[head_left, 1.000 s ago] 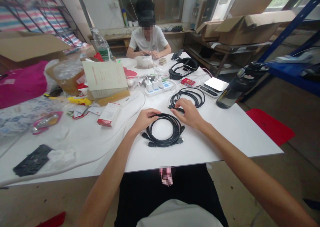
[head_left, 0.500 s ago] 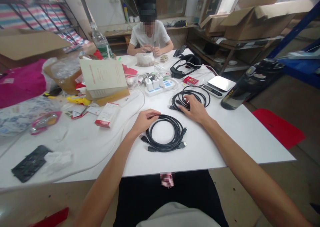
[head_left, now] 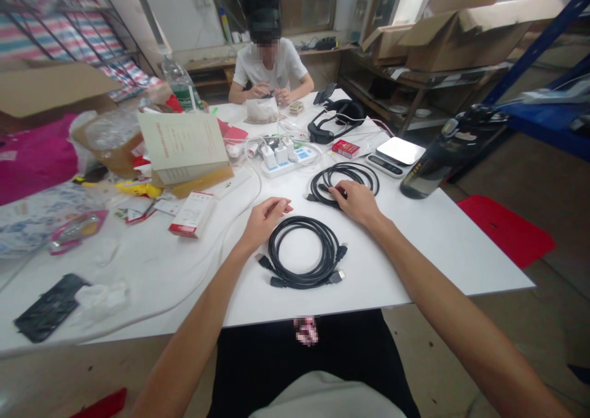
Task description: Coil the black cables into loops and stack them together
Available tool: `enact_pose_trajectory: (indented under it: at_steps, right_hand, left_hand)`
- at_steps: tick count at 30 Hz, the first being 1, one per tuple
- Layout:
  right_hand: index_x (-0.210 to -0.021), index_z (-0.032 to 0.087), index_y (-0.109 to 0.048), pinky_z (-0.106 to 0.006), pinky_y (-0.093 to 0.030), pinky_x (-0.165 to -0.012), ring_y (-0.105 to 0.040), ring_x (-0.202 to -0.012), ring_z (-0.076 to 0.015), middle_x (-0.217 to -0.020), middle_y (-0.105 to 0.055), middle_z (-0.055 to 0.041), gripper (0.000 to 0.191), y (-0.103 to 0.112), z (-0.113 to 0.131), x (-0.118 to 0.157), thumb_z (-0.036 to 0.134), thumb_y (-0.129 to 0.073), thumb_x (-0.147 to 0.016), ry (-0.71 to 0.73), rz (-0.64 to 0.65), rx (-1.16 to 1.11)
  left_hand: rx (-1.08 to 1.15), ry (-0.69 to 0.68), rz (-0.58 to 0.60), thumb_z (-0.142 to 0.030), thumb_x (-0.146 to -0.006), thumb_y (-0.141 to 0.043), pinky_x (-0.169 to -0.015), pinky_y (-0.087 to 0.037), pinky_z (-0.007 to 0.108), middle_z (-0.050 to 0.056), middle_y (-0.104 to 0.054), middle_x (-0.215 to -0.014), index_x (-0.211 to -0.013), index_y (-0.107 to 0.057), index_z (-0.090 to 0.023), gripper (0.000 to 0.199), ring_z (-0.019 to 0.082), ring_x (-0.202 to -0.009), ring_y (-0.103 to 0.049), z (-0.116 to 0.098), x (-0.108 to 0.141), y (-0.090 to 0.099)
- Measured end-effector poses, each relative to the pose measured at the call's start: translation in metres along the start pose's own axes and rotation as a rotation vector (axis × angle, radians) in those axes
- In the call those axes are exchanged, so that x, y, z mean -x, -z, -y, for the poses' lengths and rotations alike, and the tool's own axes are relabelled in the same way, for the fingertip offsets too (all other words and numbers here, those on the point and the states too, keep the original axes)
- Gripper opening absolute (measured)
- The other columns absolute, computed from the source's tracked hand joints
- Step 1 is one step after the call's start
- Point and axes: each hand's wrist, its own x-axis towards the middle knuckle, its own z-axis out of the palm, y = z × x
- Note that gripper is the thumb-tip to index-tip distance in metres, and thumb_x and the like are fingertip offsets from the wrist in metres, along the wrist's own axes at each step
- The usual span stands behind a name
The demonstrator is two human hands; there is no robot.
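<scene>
Since the earliest frame, the left hand [head_left: 267, 222] has come off the near cable coil [head_left: 330, 246], and the right hand [head_left: 359, 201] has shifted onto the far cable coil [head_left: 314, 187]. Left fingers are loosely curled and empty, just past the near cable coil, which lies flat by the front edge of the white table [head_left: 437, 246]. Right fingers bend over the far cable coil, set farther back toward the right edge; whether they pinch it, I cannot tell. A scale [head_left: 400, 150] sits near that edge, beside a dark bottle [head_left: 445, 160].
</scene>
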Motion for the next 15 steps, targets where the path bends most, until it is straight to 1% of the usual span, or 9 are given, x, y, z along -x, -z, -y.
enact_pose_trajectory:
  at_steps: [3,6,8,10,12,13,15]
  right_hand:
    - [-0.097,0.020,-0.070,-0.035,-0.037,-0.075,-0.066,-0.094,-0.0251,-0.103,-0.076,-0.0107,0.047,0.001,0.000,0.000,0.059,-0.047,-0.108,0.001,0.009,0.000]
    - [-0.095,0.019,-0.067,-0.035,-0.036,-0.074,-0.066,-0.093,-0.0257,-0.102,-0.075,-0.0128,0.048,0.001,0.002,0.000,0.058,-0.043,-0.110,0.011,-0.001,0.023]
    - [-0.098,0.018,-0.065,-0.035,-0.036,-0.074,-0.066,-0.092,-0.0267,-0.102,-0.074,-0.0148,0.048,0.001,0.004,0.000,0.056,-0.038,-0.111,-0.005,-0.016,0.037]
    - [-0.106,0.018,-0.063,-0.035,-0.035,-0.073,-0.065,-0.087,-0.0275,-0.099,-0.073,-0.0153,0.048,0.003,0.004,0.000,0.055,-0.034,-0.112,-0.070,-0.047,0.024]
    - [-0.110,0.019,-0.061,-0.035,-0.035,-0.071,-0.063,-0.079,-0.0272,-0.092,-0.071,-0.0138,0.050,0.011,0.003,-0.001,0.057,-0.029,-0.113,-0.155,-0.140,-0.034]
    - [-0.108,0.019,-0.060,-0.035,-0.036,-0.070,-0.061,-0.076,-0.0264,-0.088,-0.070,-0.0125,0.052,0.017,0.003,-0.003,0.060,-0.027,-0.113,-0.186,-0.222,-0.084]
    - [-0.100,0.021,-0.057,-0.035,-0.038,-0.068,-0.058,-0.071,-0.0237,-0.081,-0.066,-0.0093,0.056,0.037,0.008,-0.007,0.066,-0.026,-0.112,-0.191,-0.436,-0.218]
  left_hand:
    - [0.045,-0.010,-0.071,-0.059,-0.102,-0.066,-0.090,-0.057,0.034,0.009,-0.080,-0.100,-0.113,-0.078,-0.016,0.046,0.021,-0.097,-0.073,0.001,-0.003,0.003]
    - [0.097,0.014,-0.128,-0.059,-0.100,-0.067,-0.086,-0.057,0.033,0.008,-0.079,-0.097,-0.114,-0.077,-0.017,0.045,0.021,-0.094,-0.073,0.005,-0.005,0.005]
    - [0.113,0.026,-0.148,-0.060,-0.099,-0.069,-0.084,-0.056,0.032,0.008,-0.078,-0.096,-0.113,-0.077,-0.017,0.046,0.020,-0.092,-0.072,0.009,-0.007,0.006]
    - [0.121,0.033,-0.160,-0.061,-0.098,-0.069,-0.083,-0.056,0.031,0.008,-0.078,-0.096,-0.112,-0.077,-0.017,0.047,0.019,-0.091,-0.072,0.013,-0.009,0.008]
    - [0.145,0.044,-0.169,-0.062,-0.097,-0.070,-0.082,-0.056,0.031,0.008,-0.077,-0.095,-0.112,-0.077,-0.017,0.048,0.019,-0.089,-0.071,0.019,-0.011,0.010]
    - [0.166,0.052,-0.170,-0.062,-0.096,-0.071,-0.081,-0.056,0.030,0.008,-0.076,-0.095,-0.112,-0.077,-0.017,0.048,0.018,-0.088,-0.071,0.021,-0.012,0.012]
    - [0.221,0.073,-0.167,-0.062,-0.095,-0.073,-0.079,-0.056,0.029,0.007,-0.075,-0.094,-0.112,-0.076,-0.016,0.049,0.016,-0.085,-0.069,0.025,-0.015,0.014]
